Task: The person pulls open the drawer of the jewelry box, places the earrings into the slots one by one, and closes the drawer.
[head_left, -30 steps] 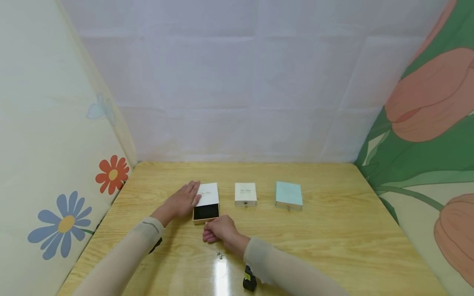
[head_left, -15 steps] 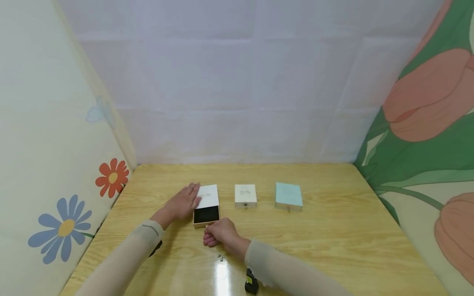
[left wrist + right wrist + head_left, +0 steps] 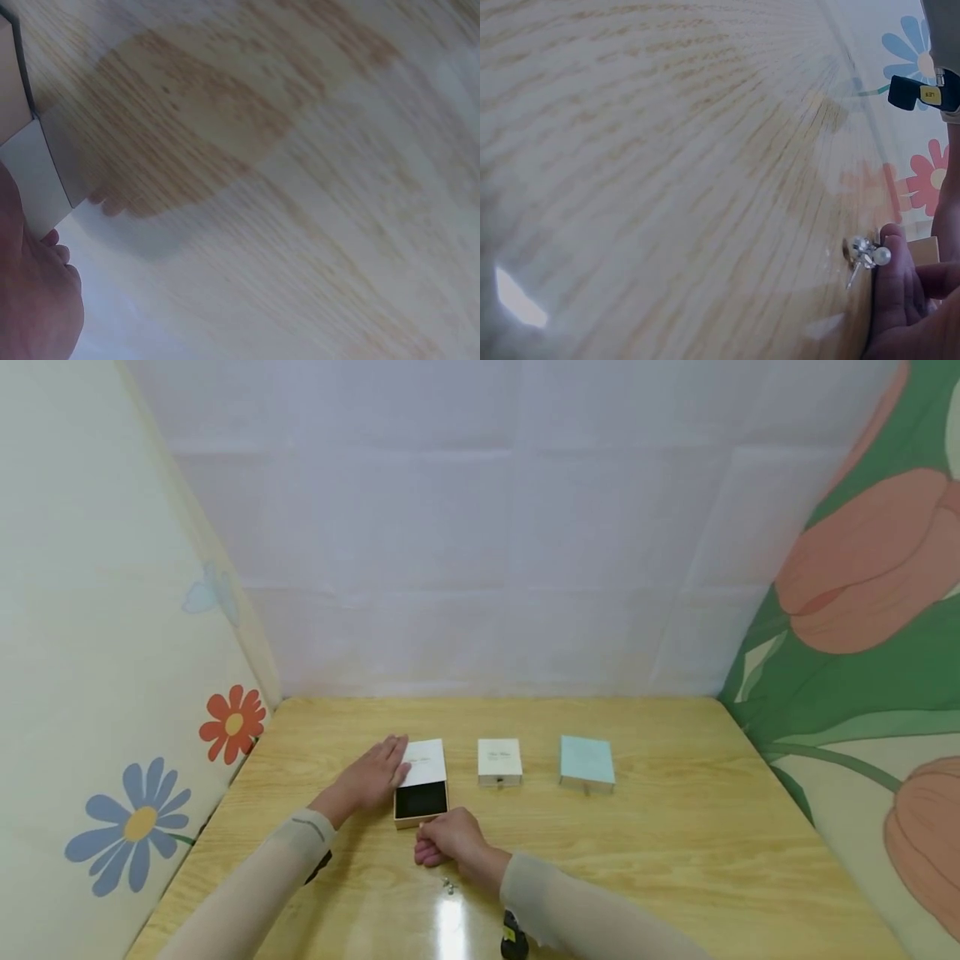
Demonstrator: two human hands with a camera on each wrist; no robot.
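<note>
In the head view, a white drawer-style jewelry box [image 3: 426, 762] sits at the left of the table, its black-lined drawer [image 3: 422, 799] pulled partway out toward me. My left hand [image 3: 369, 778] holds the sleeve at its left side, thumb over the top and fingers toward the back corner. The left wrist view shows the box's side [image 3: 37, 180] next to that hand. With curled fingers, my right hand [image 3: 452, 837] pinches at the front of the drawer; its fingers hide the exact spot. Small pearl earrings [image 3: 868, 253] lie on the table just nearer me than this hand.
A cream drawer box [image 3: 499, 760] and a pale blue one [image 3: 587, 762], both closed, stand in a row to the right. The wooden table [image 3: 675, 843] meets a white cloth backdrop behind and floral cloths at the sides. Black wrist gear [image 3: 513, 935] hangs below the right sleeve.
The head view shifts slightly, so everything sits a little lower in it. Both hands keep their places, and the drawer stands out by about the same amount.
</note>
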